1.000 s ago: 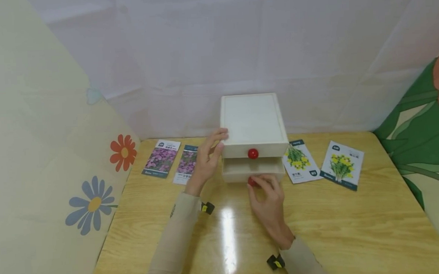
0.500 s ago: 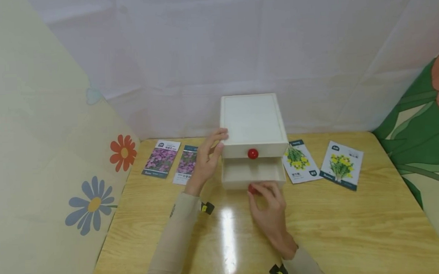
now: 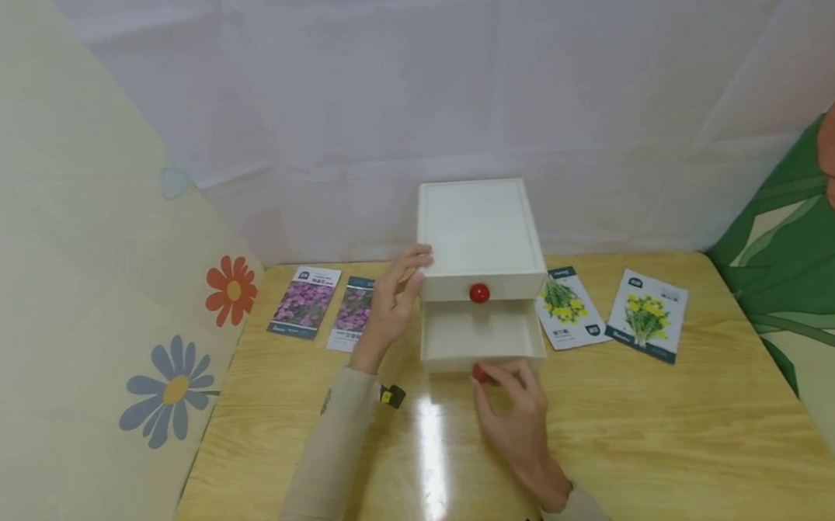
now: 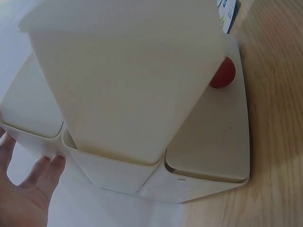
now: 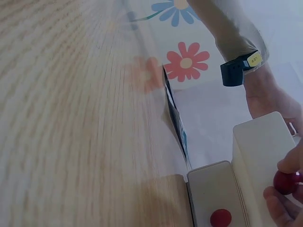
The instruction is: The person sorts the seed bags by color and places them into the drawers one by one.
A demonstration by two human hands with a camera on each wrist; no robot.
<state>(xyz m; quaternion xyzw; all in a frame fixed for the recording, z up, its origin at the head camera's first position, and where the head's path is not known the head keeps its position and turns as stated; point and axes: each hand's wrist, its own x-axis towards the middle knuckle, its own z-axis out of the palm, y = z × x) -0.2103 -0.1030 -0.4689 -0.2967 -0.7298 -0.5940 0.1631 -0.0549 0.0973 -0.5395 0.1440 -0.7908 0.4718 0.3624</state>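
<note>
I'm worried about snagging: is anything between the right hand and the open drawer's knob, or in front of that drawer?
Nothing visible separates them: the right hand pinches the knob. In front of the drawer, only that hand and its arm stand.

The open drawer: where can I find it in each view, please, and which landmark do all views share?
Head: the open drawer is near the centre, its red knob pinched by the right hand.
Left wrist: the open drawer is large, across the upper middle.
Right wrist: the open drawer is at lower right.
Shared landmark: the left hand, present in all three views.
</note>
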